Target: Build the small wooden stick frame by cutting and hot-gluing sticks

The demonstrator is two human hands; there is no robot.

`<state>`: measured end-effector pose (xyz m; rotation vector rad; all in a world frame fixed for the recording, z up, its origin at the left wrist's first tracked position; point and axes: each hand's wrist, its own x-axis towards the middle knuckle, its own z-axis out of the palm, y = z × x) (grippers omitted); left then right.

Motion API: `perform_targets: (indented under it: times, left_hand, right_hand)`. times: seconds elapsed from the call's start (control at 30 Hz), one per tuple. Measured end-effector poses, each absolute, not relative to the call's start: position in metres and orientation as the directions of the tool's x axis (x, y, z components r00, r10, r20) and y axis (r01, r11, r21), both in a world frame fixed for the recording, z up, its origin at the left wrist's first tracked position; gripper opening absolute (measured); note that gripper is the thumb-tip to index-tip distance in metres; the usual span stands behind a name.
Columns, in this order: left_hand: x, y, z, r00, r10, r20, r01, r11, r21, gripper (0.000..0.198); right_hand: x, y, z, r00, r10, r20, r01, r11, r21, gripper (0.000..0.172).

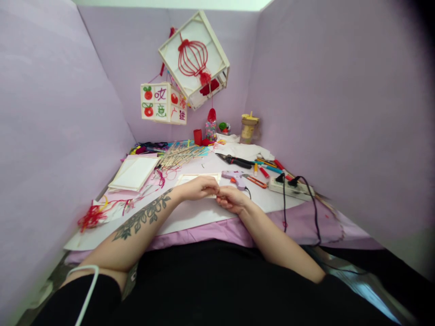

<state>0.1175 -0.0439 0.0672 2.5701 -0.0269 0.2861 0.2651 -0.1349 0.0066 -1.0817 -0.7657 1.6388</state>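
My left hand (203, 188) and my right hand (233, 199) meet over the front middle of the table, fingertips touching. Both have their fingers curled and pressed together. Whatever is pinched between them, if anything, is too small or hidden to make out. Just behind the left hand lies a white panel with a thin wooden frame (193, 177), partly covered by the hand. A lilac glue gun (235, 178) rests beyond my right hand, beside a red utility knife (255, 181).
Black-handled snips (234, 160), markers (264, 172) and a power strip (291, 188) with black cords lie at right. Wooden sticks (178, 156), framed white panels (135, 173) and red yarn (91, 218) lie at left. A large lantern (193, 56) hangs above; a lidded cup (248, 129) stands behind.
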Motion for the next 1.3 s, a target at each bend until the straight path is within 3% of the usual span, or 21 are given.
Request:
perform_targets:
  times: [0.3, 0.43, 0.5, 0.53, 0.6, 0.67, 0.83, 0.93, 1.0, 1.07, 1.17, 1.23, 1.3]
  left_hand:
    - [0.113, -0.048, 0.07, 0.962, 0.101, 0.255, -0.042, -0.864, 0.501, 0.015]
    - [0.09, -0.074, 0.061, 0.777, 0.508, 0.371, 0.239, -0.784, 0.573, 0.009]
    - [0.076, -0.097, 0.051, 0.644, 0.723, 0.248, 0.357, -0.571, 0.739, 0.016]
    - [0.07, -0.109, 0.046, 0.654, 0.752, 0.084, 0.355, -0.404, 0.843, 0.021]
    - [0.063, -0.133, 0.037, 0.679, 0.714, -0.171, 0.29, -0.047, 0.956, 0.032]
    - [0.063, -0.149, 0.03, 0.645, 0.733, -0.218, 0.156, 0.154, 0.976, 0.043]
    - [0.073, -0.152, 0.024, 0.472, 0.851, -0.232, -0.23, 0.372, 0.899, 0.033]
    - [0.07, -0.14, 0.022, 0.463, 0.842, -0.277, -0.306, 0.446, 0.841, 0.026]
    - [0.065, -0.133, 0.023, 0.466, 0.837, -0.286, -0.274, 0.444, 0.853, 0.022]
    - [0.06, -0.127, 0.024, 0.493, 0.824, -0.278, -0.192, 0.415, 0.889, 0.019]
    - [0.055, -0.122, 0.026, 0.567, 0.785, -0.252, -0.079, 0.356, 0.931, 0.018]
    - [0.054, -0.121, 0.026, 0.593, 0.769, -0.239, -0.05, 0.331, 0.942, 0.019]
    - [0.055, -0.121, 0.024, 0.595, 0.775, -0.215, -0.044, 0.298, 0.953, 0.023]
  right_hand:
    - [0.265, -0.136, 0.008, -0.1, 0.963, -0.249, -0.367, -0.269, -0.89, 0.012]
    - [0.262, -0.14, 0.011, -0.07, 0.974, -0.214, -0.356, -0.225, -0.907, 0.015]
    - [0.256, -0.143, 0.012, -0.049, 0.98, -0.195, -0.345, -0.2, -0.917, 0.016]
    - [0.252, -0.146, 0.012, -0.034, 0.982, -0.185, -0.339, -0.186, -0.922, 0.017]
    - [0.241, -0.152, 0.012, 0.003, 0.986, -0.166, -0.328, -0.156, -0.932, 0.018]
    - [0.228, -0.159, 0.012, 0.062, 0.988, -0.142, -0.318, -0.115, -0.941, 0.019]
    - [0.201, -0.171, 0.004, 0.246, 0.968, -0.054, -0.216, 0.001, -0.976, 0.014]
    - [0.195, -0.178, 0.004, 0.182, 0.983, -0.033, -0.05, -0.024, -0.998, 0.013]
    - [0.195, -0.184, 0.008, 0.105, 0.994, -0.005, 0.148, -0.02, -0.989, 0.013]
    - [0.197, -0.19, 0.015, 0.091, 0.982, 0.167, 0.399, 0.118, -0.909, 0.01]
    - [0.201, -0.191, 0.023, 0.026, 0.86, 0.509, 0.689, 0.353, -0.633, 0.011]
    - [0.204, -0.186, 0.024, -0.062, 0.817, 0.573, 0.769, 0.405, -0.495, 0.012]
    - [0.205, -0.179, 0.022, -0.099, 0.816, 0.57, 0.798, 0.407, -0.444, 0.012]
